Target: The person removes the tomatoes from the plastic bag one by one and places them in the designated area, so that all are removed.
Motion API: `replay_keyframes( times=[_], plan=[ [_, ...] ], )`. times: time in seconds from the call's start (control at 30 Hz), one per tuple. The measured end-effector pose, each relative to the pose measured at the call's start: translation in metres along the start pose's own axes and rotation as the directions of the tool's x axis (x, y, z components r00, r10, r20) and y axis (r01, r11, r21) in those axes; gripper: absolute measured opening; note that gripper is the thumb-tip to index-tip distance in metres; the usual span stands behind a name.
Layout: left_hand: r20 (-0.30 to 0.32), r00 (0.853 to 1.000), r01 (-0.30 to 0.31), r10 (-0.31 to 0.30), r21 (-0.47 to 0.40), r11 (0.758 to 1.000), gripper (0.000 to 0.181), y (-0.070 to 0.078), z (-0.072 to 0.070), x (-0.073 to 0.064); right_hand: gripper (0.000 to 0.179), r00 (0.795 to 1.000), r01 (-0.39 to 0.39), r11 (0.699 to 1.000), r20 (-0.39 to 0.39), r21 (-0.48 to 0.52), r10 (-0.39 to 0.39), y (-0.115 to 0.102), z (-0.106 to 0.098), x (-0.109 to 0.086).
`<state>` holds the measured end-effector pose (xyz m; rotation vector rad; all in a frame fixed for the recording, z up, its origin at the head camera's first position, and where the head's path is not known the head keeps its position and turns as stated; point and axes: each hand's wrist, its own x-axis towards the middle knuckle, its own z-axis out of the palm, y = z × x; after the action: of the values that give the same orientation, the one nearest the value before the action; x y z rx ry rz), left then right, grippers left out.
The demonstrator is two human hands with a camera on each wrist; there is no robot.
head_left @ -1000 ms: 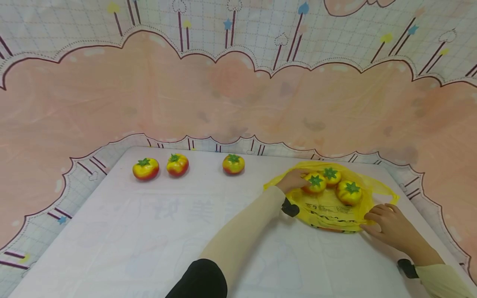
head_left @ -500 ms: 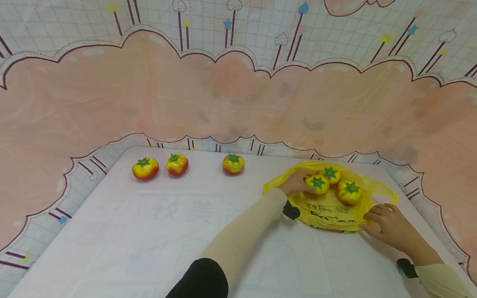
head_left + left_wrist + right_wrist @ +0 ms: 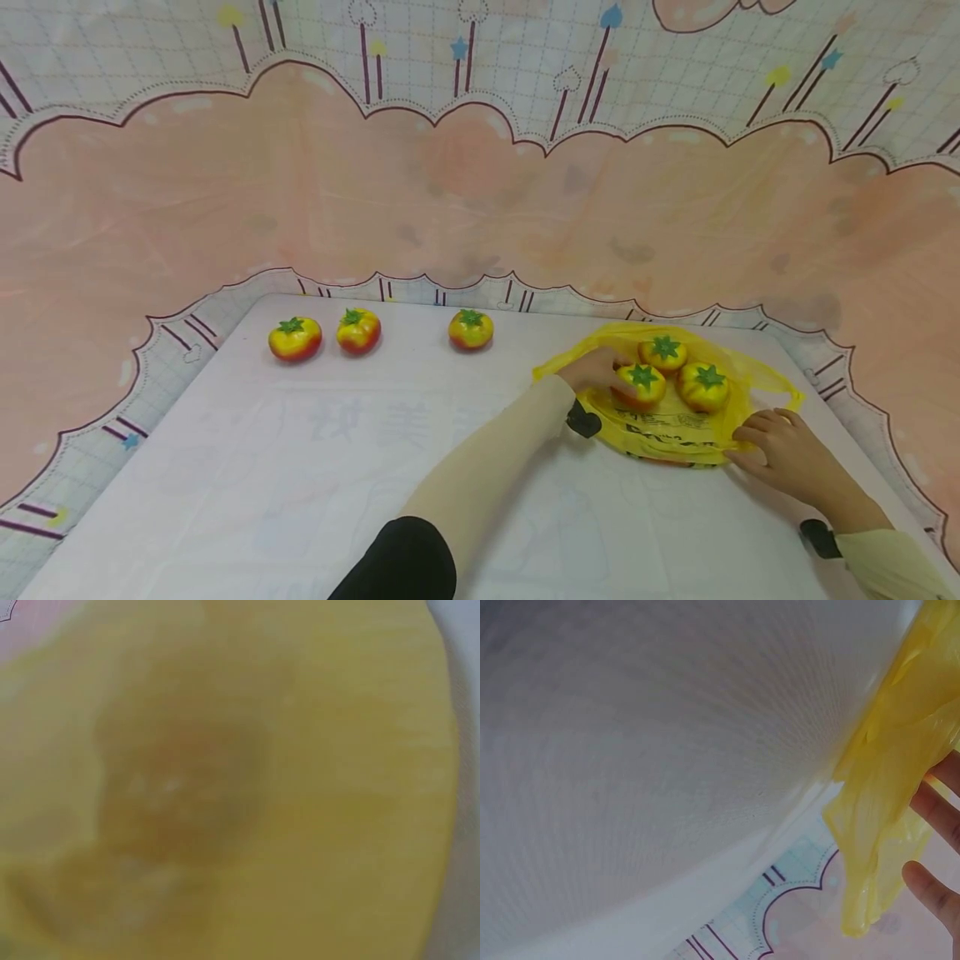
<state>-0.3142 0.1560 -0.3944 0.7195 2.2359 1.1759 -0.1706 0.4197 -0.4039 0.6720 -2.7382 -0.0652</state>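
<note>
A yellow plastic bag [image 3: 667,429] lies spread on the white table, with three red-and-yellow tomatoes resting in it. My left hand [image 3: 596,368] reaches into the bag from the left, its thumb and fingers around the nearest tomato [image 3: 643,392]. Just behind that one sits a second tomato [image 3: 663,354], and a third tomato [image 3: 702,388] is on the right. At the bag's right front edge, my right hand [image 3: 787,458] pinches the plastic. Yellow film [image 3: 352,787] fills most of the left wrist view and hides the left fingers. Fingertips [image 3: 930,889] show beside the bag in the right wrist view.
Along the back of the white table [image 3: 337,467] stand three more tomatoes: two at the left, a tomato [image 3: 294,340] and a tomato [image 3: 358,332], and another tomato [image 3: 471,330] nearer the middle. A patterned pink cloth [image 3: 450,208] hangs behind the table.
The tomato at my left hand has shifted slightly right and toward the front, apart from the one behind it. My right hand keeps its place on the bag's edge.
</note>
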Motion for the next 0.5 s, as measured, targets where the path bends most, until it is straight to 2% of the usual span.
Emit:
replay_keyframes(
  times=[0.23, 0.5],
  plan=[
    [0.069, 0.997, 0.022, -0.017, -0.070, 0.997, 0.060, -0.0001, -0.0017, -0.0016, 0.024, 1.000, -0.005, 1.000, 0.006, 0.005, 0.005, -0.0008, -0.0008, 0.0001],
    [0.071, 0.997, 0.007, 0.001, -0.107, 0.994, 0.061, -0.0043, -0.0030, -0.0011, 0.022, 1.000, -0.011, 1.000, 0.014, 0.003, 0.011, -0.0013, -0.0014, 0.0001]
  ],
)
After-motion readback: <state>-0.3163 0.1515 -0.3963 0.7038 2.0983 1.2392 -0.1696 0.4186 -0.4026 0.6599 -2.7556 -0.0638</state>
